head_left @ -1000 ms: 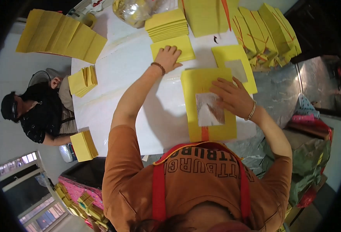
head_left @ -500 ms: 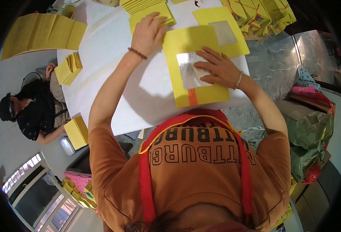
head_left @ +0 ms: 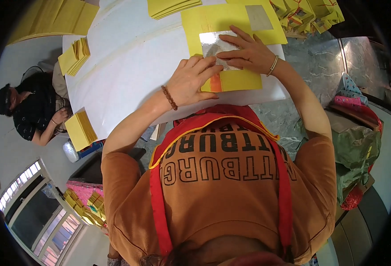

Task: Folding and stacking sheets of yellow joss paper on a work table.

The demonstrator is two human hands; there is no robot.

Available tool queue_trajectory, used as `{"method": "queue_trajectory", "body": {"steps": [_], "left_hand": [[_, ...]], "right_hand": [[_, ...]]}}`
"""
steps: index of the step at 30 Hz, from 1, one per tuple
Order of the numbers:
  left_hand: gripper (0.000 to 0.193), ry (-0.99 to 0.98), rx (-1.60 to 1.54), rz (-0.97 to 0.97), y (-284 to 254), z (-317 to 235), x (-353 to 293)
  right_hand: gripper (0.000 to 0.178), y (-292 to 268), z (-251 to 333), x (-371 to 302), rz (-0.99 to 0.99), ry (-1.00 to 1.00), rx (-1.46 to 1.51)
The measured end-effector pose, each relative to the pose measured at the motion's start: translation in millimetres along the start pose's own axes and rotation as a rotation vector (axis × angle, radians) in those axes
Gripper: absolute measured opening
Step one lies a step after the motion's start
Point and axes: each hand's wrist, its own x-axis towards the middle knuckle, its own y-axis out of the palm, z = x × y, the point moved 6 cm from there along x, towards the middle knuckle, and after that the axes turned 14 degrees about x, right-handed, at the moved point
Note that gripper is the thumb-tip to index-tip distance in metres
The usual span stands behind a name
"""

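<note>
A yellow paper sheet (head_left: 244,80) lies in front of me near the table's close edge, with a shiny silver square (head_left: 209,41) and an orange strip (head_left: 215,83) on it. Across the sheet's left edge rests my left hand (head_left: 193,82), fingers extended and their tips touching the lower left of the silver square. My right hand (head_left: 255,54) lies over the square's right side with its fingers spread. Both hands look open, pressing on the paper. Another yellow sheet with a grey square (head_left: 260,17) lies behind, partly under this one.
A stack of yellow paper (head_left: 171,8) sits at the back of the white table (head_left: 129,66). Further yellow bundles (head_left: 75,56) stand along the left edge, where a seated person (head_left: 33,108) works. Yellow paper bags with red cords (head_left: 308,15) are piled at the far right.
My left hand has come from the back stack down to the sheet's left edge. The right hand stays on the silver square. The whole view has shifted slightly.
</note>
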Motion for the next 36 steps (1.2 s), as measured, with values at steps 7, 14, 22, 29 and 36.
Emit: {"method": "queue_trajectory", "body": {"steps": [7, 14, 22, 29, 36], "left_hand": [[0.018, -0.016, -0.209, -0.006, -8, 8, -2], [0.015, -0.126, -0.389, 0.02, -7, 17, -2], [0.017, -0.272, -0.573, 0.092, 3, 26, -2], [0.016, -0.361, -0.701, 0.131, 12, 31, -4], [0.016, -0.413, -0.846, 0.192, 20, 36, -4]], "right_hand": [[0.045, -4, 6, -1, 0.021, 0.027, 0.02], [0.041, -4, 3, 0, -0.038, -0.076, 0.18], [0.041, -3, 2, 0, -0.039, -0.082, 0.2], [0.039, -6, 2, 1, -0.01, -0.069, 0.234], [0.034, -3, -23, 3, 0.068, -0.038, 0.725]]}}
